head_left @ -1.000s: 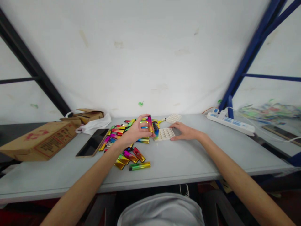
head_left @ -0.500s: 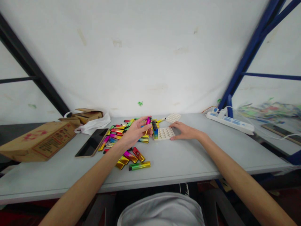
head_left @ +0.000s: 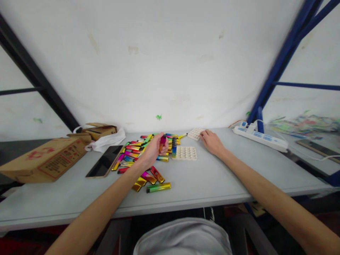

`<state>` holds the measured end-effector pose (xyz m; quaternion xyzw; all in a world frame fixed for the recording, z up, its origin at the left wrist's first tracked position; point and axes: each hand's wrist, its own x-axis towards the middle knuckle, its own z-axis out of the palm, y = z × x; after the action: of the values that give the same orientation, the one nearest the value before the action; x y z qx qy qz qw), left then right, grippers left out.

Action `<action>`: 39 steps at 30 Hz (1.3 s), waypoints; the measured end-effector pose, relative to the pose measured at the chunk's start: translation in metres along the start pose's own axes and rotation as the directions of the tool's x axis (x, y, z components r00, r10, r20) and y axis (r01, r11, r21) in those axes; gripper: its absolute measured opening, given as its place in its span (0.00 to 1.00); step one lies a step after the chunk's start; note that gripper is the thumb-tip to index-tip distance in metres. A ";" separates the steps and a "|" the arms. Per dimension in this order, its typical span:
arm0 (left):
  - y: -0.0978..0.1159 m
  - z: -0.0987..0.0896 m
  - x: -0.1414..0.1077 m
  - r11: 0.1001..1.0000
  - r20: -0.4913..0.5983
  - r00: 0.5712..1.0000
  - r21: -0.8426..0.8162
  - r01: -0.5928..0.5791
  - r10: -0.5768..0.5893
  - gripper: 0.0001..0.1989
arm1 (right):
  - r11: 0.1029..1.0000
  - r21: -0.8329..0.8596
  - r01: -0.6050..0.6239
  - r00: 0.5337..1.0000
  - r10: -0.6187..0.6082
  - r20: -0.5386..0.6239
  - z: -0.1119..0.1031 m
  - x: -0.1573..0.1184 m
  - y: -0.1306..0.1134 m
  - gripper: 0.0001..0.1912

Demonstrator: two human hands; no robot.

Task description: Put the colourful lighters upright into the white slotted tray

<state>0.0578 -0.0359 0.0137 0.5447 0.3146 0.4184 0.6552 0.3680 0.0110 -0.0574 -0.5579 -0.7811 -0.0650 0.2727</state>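
My left hand is closed round a magenta and gold lighter, held up above the left end of a cream tray with rows of round holes. A row of lighters with blue bodies and black tops stands upright along that tray's left edge. My right hand lies open with its fingertips at the right edge of a second cream holed tray near the wall. Left of the trays, a pile of shiny multicoloured lighters spreads under and around my left forearm, with a green and gold lighter nearest me.
A dark-screened tablet, a white plastic bag and cardboard boxes occupy the left side. A white power strip with cables lies at the right, beside a blue frame post. The table's front edge runs near my body.
My right hand has left the near tray and moved back to the rear tray. My left hand has drawn slightly left and turned, with the magenta lighter still in it.
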 end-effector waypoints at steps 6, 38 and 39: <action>0.000 0.001 -0.001 0.999 0.001 1.000 0.041 -0.030 0.030 0.23 | 0.976 -0.219 0.010 0.999 -0.020 -0.043 0.001 -0.006 -0.009 0.21; -0.016 -0.017 0.014 0.988 -0.196 0.969 0.048 -0.147 0.154 0.10 | 0.929 0.337 0.156 0.921 -0.260 0.290 -0.013 -0.020 -0.045 0.41; -0.012 -0.014 0.014 0.975 -0.185 0.960 0.112 -0.191 0.209 0.10 | 0.924 0.347 0.162 0.923 -0.266 0.279 -0.012 -0.021 -0.044 0.41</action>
<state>0.0541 -0.0180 -0.0001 0.5596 0.3400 0.5191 0.5493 0.3366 -0.0274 -0.0486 -0.4200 -0.8721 0.1233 0.2189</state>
